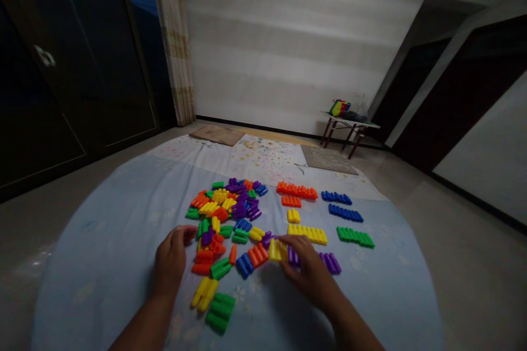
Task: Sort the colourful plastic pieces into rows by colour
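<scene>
A mixed pile of coloured tube-shaped plastic blocks lies on a light blue sheet. To its right lie sorted rows: orange, blue, yellow, green and purple. My right hand is closed in a pinch on a yellow block piece, beside a purple piece under its fingers. My left hand rests at the pile's left edge, fingers curled with the tips by a red block; nothing shows in it.
Loose yellow and green blocks lie near my left wrist. Two mats lie beyond the sheet. A small table with a colourful object stands at the far wall. Dark doors and a curtain are on the left.
</scene>
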`<state>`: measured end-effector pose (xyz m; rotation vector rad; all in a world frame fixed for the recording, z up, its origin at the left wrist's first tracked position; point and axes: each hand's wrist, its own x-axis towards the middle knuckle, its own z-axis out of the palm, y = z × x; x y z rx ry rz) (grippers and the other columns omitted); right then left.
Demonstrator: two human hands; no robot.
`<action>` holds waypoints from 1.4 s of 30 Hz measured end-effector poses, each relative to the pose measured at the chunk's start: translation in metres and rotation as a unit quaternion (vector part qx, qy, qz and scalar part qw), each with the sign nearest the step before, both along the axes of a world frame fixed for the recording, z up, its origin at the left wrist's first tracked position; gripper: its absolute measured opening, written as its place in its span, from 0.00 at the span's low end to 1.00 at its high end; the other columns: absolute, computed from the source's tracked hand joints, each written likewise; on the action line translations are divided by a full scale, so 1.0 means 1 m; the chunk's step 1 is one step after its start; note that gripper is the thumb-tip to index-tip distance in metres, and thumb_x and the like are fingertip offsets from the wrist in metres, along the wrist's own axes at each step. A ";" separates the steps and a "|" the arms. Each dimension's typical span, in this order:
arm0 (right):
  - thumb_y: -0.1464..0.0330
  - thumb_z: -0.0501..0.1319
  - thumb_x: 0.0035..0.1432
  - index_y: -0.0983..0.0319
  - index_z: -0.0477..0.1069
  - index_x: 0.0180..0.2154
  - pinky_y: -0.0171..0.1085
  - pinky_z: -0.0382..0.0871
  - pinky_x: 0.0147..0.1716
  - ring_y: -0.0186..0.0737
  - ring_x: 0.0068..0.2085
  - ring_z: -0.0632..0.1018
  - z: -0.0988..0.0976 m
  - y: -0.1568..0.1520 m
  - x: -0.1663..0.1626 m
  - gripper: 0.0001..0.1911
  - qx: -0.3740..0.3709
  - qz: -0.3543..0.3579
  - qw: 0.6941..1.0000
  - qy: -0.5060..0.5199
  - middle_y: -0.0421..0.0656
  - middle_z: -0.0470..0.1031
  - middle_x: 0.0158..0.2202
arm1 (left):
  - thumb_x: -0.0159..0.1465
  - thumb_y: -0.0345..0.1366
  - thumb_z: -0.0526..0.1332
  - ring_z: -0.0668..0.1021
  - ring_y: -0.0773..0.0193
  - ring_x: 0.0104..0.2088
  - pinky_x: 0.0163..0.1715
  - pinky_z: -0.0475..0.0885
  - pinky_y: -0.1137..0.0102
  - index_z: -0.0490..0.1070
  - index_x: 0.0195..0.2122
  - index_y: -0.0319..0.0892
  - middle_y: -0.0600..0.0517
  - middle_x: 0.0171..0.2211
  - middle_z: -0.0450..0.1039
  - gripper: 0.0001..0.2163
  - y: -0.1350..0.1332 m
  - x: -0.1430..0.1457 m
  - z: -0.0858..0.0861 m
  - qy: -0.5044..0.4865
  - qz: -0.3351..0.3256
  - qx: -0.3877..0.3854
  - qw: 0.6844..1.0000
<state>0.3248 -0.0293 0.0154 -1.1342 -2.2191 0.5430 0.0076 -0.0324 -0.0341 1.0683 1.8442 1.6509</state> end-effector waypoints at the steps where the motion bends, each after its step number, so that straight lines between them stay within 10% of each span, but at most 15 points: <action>1: 0.73 0.56 0.53 0.58 0.64 0.52 0.46 0.61 0.53 0.44 0.52 0.68 0.001 0.010 0.008 0.23 0.019 -0.023 1.000 0.003 0.46 0.69 0.50 | 0.57 0.46 0.48 0.76 0.59 0.36 0.39 0.71 0.65 0.71 0.31 0.43 0.51 0.32 0.75 0.16 0.000 0.000 0.000 -0.001 0.001 -0.002 1.000; 19: 0.63 0.56 0.54 0.64 0.69 0.49 0.38 0.64 0.45 0.43 0.44 0.73 -0.006 0.090 0.049 0.21 -0.056 -0.185 0.967 -0.164 0.49 0.73 0.46 | 0.58 0.47 0.48 0.76 0.59 0.35 0.38 0.71 0.65 0.71 0.31 0.42 0.51 0.31 0.75 0.17 0.002 -0.001 -0.003 -0.031 0.005 0.011 0.999; 42: 0.59 0.58 0.54 0.60 0.73 0.37 0.40 0.61 0.41 0.44 0.41 0.73 -0.012 0.063 0.032 0.13 0.011 -0.178 0.967 -0.185 0.45 0.74 0.37 | 0.58 0.45 0.48 0.76 0.59 0.36 0.38 0.71 0.66 0.71 0.31 0.42 0.51 0.32 0.75 0.16 0.003 -0.002 -0.001 -0.034 -0.006 0.007 0.999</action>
